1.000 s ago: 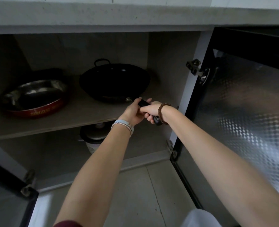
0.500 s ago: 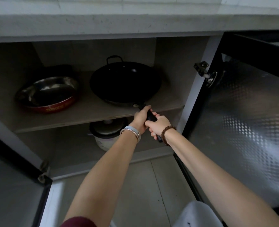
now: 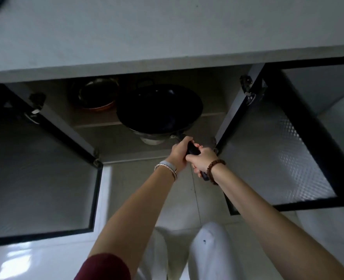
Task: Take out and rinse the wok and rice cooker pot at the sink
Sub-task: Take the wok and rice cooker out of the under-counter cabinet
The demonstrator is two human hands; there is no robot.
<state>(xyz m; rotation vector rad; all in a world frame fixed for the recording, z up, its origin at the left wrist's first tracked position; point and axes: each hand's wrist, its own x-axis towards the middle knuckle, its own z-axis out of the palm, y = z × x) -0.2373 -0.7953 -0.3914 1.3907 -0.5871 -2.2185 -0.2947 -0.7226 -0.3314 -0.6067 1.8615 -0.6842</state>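
Left hand [image 3: 179, 153] and right hand [image 3: 203, 161] curl round the handle [image 3: 193, 149], wok [image 3: 159, 110] just beyond their grip.

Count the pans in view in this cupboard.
2: the black wok overhanging the front edge of the shelf, and a red pan behind it on the left. Others may sit hidden behind the wok.

A red-rimmed metal basin [image 3: 95, 93] sits on the cabinet shelf [image 3: 98, 123], under a grey countertop [image 3: 167, 37]; the left door [image 3: 35, 178] and right door [image 3: 278, 158] stand open.
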